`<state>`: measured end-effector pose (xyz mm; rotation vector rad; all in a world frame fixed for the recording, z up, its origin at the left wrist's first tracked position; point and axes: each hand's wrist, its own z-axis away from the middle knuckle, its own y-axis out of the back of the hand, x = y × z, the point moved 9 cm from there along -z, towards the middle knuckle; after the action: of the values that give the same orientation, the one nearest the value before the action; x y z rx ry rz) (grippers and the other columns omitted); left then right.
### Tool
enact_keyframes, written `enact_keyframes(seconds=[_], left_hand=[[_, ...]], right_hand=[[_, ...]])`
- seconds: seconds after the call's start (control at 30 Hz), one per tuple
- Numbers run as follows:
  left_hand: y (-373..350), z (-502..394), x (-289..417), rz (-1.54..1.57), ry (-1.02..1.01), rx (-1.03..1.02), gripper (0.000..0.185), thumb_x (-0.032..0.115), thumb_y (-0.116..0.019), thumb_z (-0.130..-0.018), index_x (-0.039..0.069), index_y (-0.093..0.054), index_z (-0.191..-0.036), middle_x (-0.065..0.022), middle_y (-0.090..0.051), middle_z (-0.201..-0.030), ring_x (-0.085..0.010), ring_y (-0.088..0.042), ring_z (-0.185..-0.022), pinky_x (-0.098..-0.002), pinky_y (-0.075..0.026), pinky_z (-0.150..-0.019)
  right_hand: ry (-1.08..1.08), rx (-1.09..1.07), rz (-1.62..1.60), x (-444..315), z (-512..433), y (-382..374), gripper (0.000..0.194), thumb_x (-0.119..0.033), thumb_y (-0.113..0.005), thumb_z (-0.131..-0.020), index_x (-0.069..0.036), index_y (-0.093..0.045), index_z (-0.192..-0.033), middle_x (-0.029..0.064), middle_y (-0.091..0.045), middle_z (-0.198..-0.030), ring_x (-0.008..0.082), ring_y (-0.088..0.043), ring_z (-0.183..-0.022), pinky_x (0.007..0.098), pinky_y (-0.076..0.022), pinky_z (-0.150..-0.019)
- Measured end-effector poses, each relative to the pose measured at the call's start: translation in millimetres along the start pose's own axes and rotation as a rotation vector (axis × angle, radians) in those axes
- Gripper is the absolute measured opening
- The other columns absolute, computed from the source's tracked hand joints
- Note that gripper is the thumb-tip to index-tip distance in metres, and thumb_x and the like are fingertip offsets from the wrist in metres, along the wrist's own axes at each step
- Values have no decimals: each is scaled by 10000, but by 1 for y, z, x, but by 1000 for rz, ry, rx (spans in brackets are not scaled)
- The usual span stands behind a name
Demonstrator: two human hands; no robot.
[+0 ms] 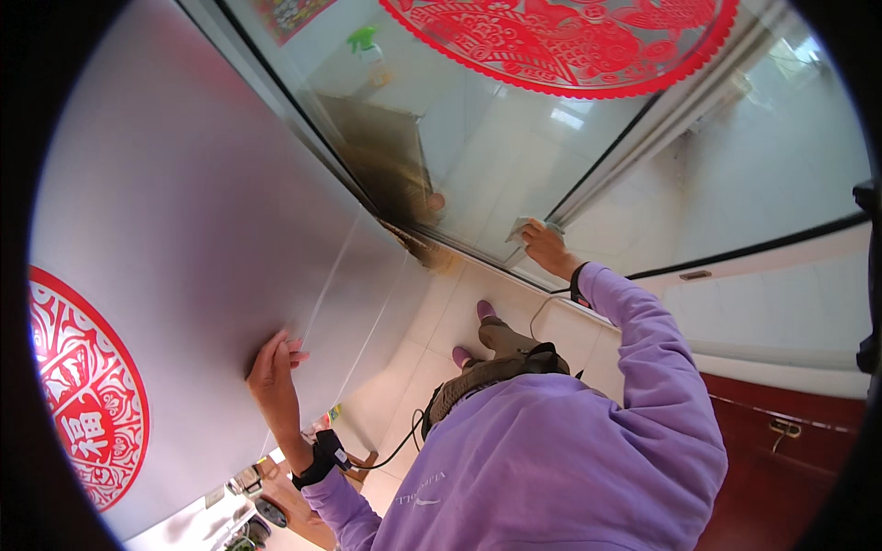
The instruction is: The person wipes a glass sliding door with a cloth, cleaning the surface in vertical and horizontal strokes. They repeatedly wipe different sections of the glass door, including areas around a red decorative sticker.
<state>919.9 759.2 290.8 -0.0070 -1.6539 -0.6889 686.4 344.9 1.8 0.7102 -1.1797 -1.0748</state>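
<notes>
My right hand [548,249] grips a crumpled pale cloth [517,229] against the pane of a glass door [475,172], close to its dark-edged frame. A black band circles the wrist. On the other side, my left hand [274,368] is raised beside a large glossy grey panel [207,227] with thin straight seams, like a refrigerator front. Its fingers are loosely bent and nothing shows in them; whether they touch the panel, I cannot tell. A red round paper-cut decoration [551,45] covers the upper glass, and another red round decoration [89,399] is on the grey panel.
A spray bottle with a green head [368,52] shows in the glass. Below are the tiled floor [441,317] and my purple shoes [486,309]. A black cable [389,460] runs from my left wristband. Dark red cabinetry [778,468] stands at right.
</notes>
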Motion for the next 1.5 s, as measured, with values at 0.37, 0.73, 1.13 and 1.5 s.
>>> enact_keyframes(seconds=[0.37,0.73,1.13,1.5], left_hand=[[0,-1,-2,8,-69,14,235,104,-527,-973,-21,-643,-1135,-101,-706,-913,-130,-654,-737,-246,-499,-702],[1,-2,-10,10,-44,3,239,143,-538,-979,-1,-648,-1135,-89,-705,-917,-119,-651,-730,-243,-499,-687],[1,-1,-2,-23,-66,5,236,128,-534,-978,-10,-650,-1130,-94,-705,-901,-128,-655,-727,-245,-497,-684],[1,-2,-3,-56,-46,4,245,152,-538,-980,-2,-648,-1135,-96,-701,-919,-128,-657,-735,-244,-500,-692]], right_hand=[[-537,1149,34,135,158,344,353,-57,-600,-657,-187,-709,-967,4,-627,-1158,240,-554,-1070,453,-376,-950],[-164,725,-102,58,48,152,101,-161,-615,-704,-182,-665,-788,-13,-603,-1094,190,-518,-1091,398,-405,-958],[-319,956,-293,109,65,252,393,24,-585,-646,-151,-695,-980,29,-620,-1172,256,-533,-1116,448,-382,-925],[-227,392,-348,19,34,35,66,-194,-643,-695,-177,-707,-700,-21,-621,-967,196,-523,-1011,327,-383,-925]])
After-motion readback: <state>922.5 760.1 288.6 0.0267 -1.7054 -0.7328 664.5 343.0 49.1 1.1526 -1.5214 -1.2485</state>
